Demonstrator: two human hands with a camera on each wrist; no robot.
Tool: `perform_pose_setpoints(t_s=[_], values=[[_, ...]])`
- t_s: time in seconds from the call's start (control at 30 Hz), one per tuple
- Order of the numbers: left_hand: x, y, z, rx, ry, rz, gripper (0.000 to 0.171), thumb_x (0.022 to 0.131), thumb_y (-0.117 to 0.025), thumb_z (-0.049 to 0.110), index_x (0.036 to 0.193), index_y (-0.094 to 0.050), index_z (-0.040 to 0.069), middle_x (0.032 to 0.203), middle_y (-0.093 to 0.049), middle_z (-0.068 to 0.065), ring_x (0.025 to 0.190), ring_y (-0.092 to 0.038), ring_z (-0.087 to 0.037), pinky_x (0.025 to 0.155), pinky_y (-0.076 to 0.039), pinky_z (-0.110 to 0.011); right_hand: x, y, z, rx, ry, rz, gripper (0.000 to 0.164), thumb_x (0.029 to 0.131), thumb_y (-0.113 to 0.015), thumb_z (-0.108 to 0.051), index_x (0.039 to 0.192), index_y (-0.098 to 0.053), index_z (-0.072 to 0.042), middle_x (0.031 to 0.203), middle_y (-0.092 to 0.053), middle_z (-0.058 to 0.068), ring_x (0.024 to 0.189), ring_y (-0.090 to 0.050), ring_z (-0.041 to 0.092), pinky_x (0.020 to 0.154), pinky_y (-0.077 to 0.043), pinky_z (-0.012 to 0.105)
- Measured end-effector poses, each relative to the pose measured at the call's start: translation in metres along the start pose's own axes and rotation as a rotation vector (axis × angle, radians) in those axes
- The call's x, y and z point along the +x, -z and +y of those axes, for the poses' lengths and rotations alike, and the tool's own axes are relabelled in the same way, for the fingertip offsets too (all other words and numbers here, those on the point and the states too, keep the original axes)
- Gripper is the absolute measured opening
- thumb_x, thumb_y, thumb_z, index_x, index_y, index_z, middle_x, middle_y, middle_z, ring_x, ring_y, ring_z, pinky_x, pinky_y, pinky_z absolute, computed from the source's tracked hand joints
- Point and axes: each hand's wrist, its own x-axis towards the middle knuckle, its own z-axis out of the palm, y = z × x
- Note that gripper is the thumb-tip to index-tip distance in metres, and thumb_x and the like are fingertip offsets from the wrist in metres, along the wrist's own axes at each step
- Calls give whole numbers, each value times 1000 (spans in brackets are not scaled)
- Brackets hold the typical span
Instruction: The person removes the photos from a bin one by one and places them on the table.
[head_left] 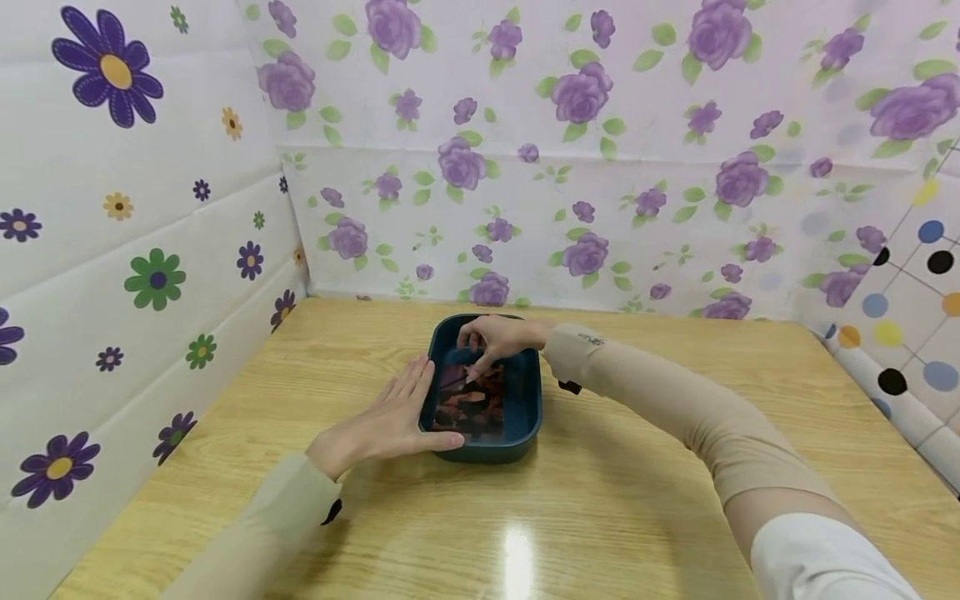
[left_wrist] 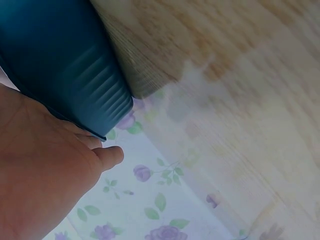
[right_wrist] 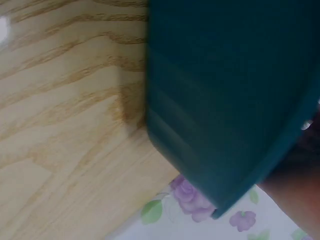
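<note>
A dark teal rectangular bin (head_left: 527, 392) stands on the wooden table, its inside facing up. In its bottom lies a flat sheet with a dark red and brown picture (head_left: 487, 408), with a purplish patch at its upper left. My left hand (head_left: 393, 417) rests with straight fingers along the bin's left rim, the thumb at the near left corner. My right hand (head_left: 498, 340) reaches over the far right rim into the bin. Its thumb points down to the picture, and its bent fingers stand apart from the thumb. In the right wrist view the bin's wall (right_wrist: 215, 100) hides most of that hand.
The bin sits toward the back of the light wooden table (head_left: 600, 517). Behind it hangs a flowered sheet (head_left: 525, 208), with a daisy-patterned sheet (head_left: 112, 275) on the left and a dotted one (head_left: 900, 350) on the right.
</note>
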Motion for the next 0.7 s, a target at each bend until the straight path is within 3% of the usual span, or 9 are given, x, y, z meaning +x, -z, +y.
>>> perform_pose_setpoints(t_s=[0.43, 0.7], values=[[0, 2, 2, -5, 9, -4, 119, 79, -55, 76, 155, 9, 11, 162, 17, -7, 151, 12, -26, 121, -2, -55, 8, -9, 8, -50, -93, -9, 52, 77, -82, -34, 119, -62, -12, 99, -60, 5, 85, -56, 15, 74, -47, 26], [1, 1, 0, -2, 4, 1, 119, 79, -55, 76, 155, 7, 10, 163, 15, -9, 152, 10, -27, 121, -4, -56, 12, -12, 9, -24, -83, -12, 50, 74, -84, -36, 112, -63, -11, 99, -62, 4, 86, -57, 15, 76, -48, 25]])
